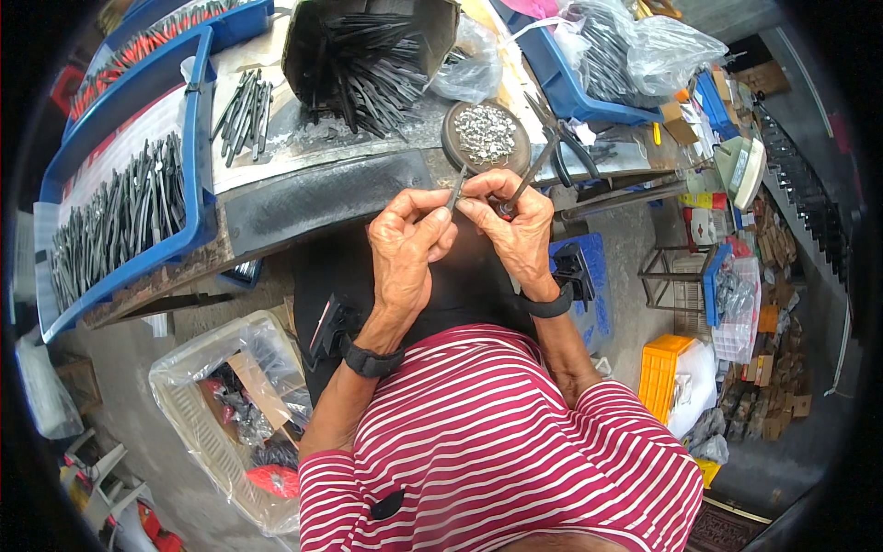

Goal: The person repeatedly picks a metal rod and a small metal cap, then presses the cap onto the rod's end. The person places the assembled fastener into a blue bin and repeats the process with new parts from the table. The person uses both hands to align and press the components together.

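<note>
Your left hand [405,239] grasps a slim grey strip [457,189] between its fingers, slanting upward by the near edge of the surface [292,129], just below the round dish [448,138] of small metal parts [486,133]. Your right hand [517,235] has its fingers curled around a dark rod-like tool [532,178], their tips meeting beside the strip, though you cannot tell whether they pinch a tiny part too. This looks like close fingertip work on one strip, so the next move likely calls for a steady left pinch and careful right-hand alignment.
</note>
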{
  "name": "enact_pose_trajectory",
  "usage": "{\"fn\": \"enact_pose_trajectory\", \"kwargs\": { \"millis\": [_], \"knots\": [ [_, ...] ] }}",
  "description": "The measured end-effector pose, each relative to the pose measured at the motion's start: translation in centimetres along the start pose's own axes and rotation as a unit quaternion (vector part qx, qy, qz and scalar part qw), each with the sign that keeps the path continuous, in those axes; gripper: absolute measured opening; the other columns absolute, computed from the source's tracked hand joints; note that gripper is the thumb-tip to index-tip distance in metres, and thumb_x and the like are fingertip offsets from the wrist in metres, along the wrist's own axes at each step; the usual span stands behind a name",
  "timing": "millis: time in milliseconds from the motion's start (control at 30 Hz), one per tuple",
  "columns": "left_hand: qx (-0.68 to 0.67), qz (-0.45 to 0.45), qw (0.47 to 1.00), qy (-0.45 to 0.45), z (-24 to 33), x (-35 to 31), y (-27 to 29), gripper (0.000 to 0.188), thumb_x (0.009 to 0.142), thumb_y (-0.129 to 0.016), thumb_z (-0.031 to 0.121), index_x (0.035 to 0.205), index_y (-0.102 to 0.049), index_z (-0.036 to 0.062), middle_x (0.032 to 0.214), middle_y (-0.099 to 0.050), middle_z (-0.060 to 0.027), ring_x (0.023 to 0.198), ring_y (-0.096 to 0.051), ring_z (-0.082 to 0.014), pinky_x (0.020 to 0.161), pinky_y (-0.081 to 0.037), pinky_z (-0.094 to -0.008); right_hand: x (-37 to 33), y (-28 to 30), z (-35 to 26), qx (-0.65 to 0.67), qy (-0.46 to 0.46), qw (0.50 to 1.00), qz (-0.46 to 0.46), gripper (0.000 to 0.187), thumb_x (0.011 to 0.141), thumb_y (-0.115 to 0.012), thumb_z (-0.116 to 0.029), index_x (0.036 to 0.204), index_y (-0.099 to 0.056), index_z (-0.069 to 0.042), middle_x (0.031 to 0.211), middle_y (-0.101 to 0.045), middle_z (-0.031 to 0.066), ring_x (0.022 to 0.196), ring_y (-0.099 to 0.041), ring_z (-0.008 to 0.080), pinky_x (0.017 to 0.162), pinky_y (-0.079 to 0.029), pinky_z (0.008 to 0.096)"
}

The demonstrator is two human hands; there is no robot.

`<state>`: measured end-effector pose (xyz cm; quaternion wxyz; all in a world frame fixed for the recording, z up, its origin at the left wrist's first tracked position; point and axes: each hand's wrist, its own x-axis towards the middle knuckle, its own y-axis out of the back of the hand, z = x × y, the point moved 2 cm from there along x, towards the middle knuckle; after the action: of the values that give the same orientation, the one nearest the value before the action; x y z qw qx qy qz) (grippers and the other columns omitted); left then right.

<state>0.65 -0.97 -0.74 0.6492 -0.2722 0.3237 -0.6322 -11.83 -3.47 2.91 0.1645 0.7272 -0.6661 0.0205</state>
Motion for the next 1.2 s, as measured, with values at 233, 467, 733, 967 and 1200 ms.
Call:
{"fn": "enact_pose_trajectory", "kwargs": {
  "millis": [233, 467, 733, 967, 1200],
  "knots": [
    [0.014, 0.003, 1.0, -0.005, 0.0, -0.1, 0.0, 0.014, 0.083, -0.054, -0.004, 0.096, -0.057, -0.0063, 0.069, -0.049, -0.0016, 0.053, -0.041, -0.0052, 0.044, -0.028, -0.0169, -0.2, 0.0, -0.2, -0.036, 0.013, 0.999, 0.017, 0.013, 0.075, -0.07, -0.002, 0.085, -0.062, -0.001, 0.077, -0.062, 0.0005, 0.063, -0.053, 0.0033, 0.052, -0.042, 0.0165],
    [0.005, -0.008, 1.0, 0.01, 0.3, -0.2, 0.0, 0.014, 0.083, -0.055, -0.003, 0.096, -0.058, -0.006, 0.068, -0.05, -0.0017, 0.053, -0.041, -0.0056, 0.044, -0.027, -0.0168, -0.3, 0.1, -0.5, -0.037, 0.038, 0.998, 0.02, 0.012, 0.075, -0.07, -0.001, 0.085, -0.064, -0.002, 0.079, -0.063, 0.0004, 0.071, -0.056, 0.0055, 0.062, -0.045, 0.0189],
    [-0.016, -0.055, 0.998, 0.027, 0.9, -0.2, -0.1, 0.011, 0.084, -0.055, -0.001, 0.094, -0.058, -0.004, 0.072, -0.052, -0.0024, 0.056, -0.044, -0.0064, 0.045, -0.029, -0.0178, 0.2, 0.5, -0.5, 0.168, -0.087, 0.982, -0.014, 0.021, 0.07, -0.069, 0.006, 0.084, -0.055, -0.003, 0.075, -0.059, 0.0041, 0.059, -0.051, 0.0071, 0.051, -0.04, 0.0193],
    [0.09, -0.031, 0.992, -0.089, 1.4, -0.2, -0.6, 0.01, 0.084, -0.057, 0.0, 0.093, -0.058, -0.0025, 0.084, -0.052, -0.0036, 0.057, -0.046, -0.0071, 0.046, -0.029, -0.0171, 0.9, -0.5, 0.2, 0.291, -0.127, 0.948, -0.012, 0.03, 0.067, -0.071, 0.006, 0.089, -0.052, -0.005, 0.074, -0.059, 0.0051, 0.06, -0.053, 0.0102, 0.054, -0.042, 0.0211],
    [-0.013, -0.067, 0.997, -0.029, 1.9, -0.1, -0.4, 0.01, 0.084, -0.055, -0.003, 0.094, -0.058, -0.0042, 0.086, -0.05, -0.0034, 0.059, -0.046, -0.0067, 0.049, -0.034, -0.0177, 1.5, -0.2, 0.0, 0.25, -0.082, 0.965, -0.019, 0.034, 0.065, -0.075, 0.004, 0.091, -0.054, -0.004, 0.075, -0.062, 0.0045, 0.063, -0.056, 0.0087, 0.058, -0.045, 0.0195]
  ]
}}
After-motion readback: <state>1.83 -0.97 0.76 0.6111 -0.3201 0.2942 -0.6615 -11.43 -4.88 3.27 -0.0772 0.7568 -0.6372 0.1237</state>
